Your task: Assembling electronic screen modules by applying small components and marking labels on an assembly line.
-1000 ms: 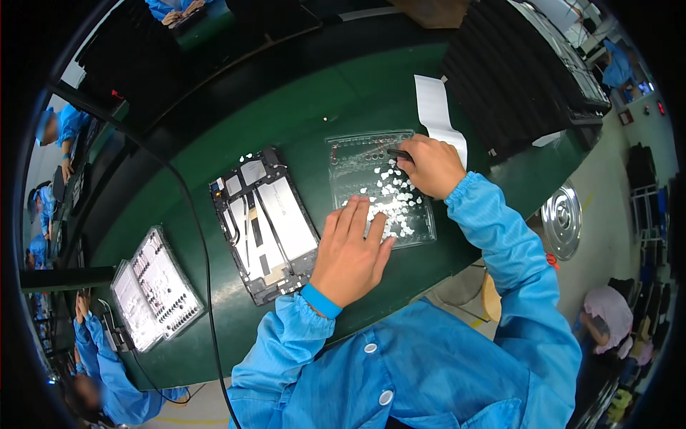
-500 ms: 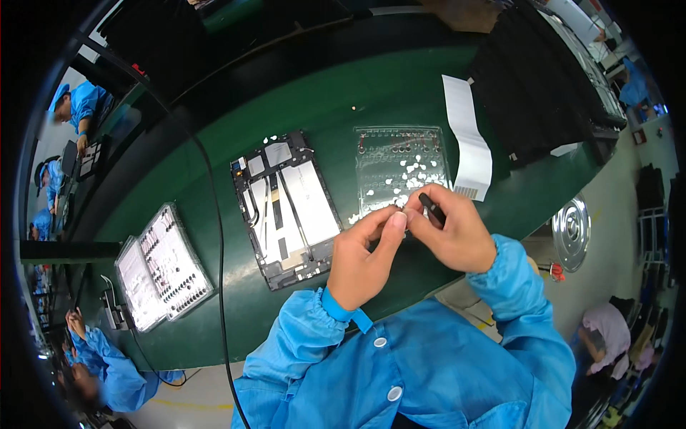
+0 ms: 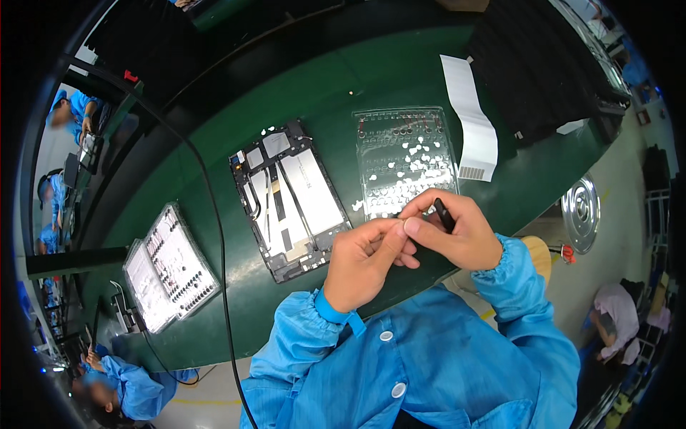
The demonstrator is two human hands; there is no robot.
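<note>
Above the near edge of the clear plastic tray (image 3: 368, 168), my two hands meet at the fingertips. My left hand (image 3: 361, 264) is closed in a pinch of thumb and forefinger; whatever lies between them is too small to make out. My right hand (image 3: 464, 234) is also closed, with a slim black tool (image 3: 444, 214) sticking up between thumb and forefinger; its kind is unclear. Many small white pieces (image 3: 429, 174) lie scattered over the tray. Left of my hands, an opened tablet-like device (image 3: 314, 189) shows its silvery battery, black cables and dark frame.
Stacked clear trays with rows of small dark parts (image 3: 187, 280) lie at the left. A black cable (image 3: 220, 250) crosses the green table (image 3: 300, 107). A white paper strip (image 3: 471, 121) lies beside a black-covered stack (image 3: 529, 93) at right. Co-workers in blue sit at left.
The view has shifted slightly. My joined hands now sit a little closer to me relative to the tray, uncovering more white pieces. More curled fingers of my left hand show.
</note>
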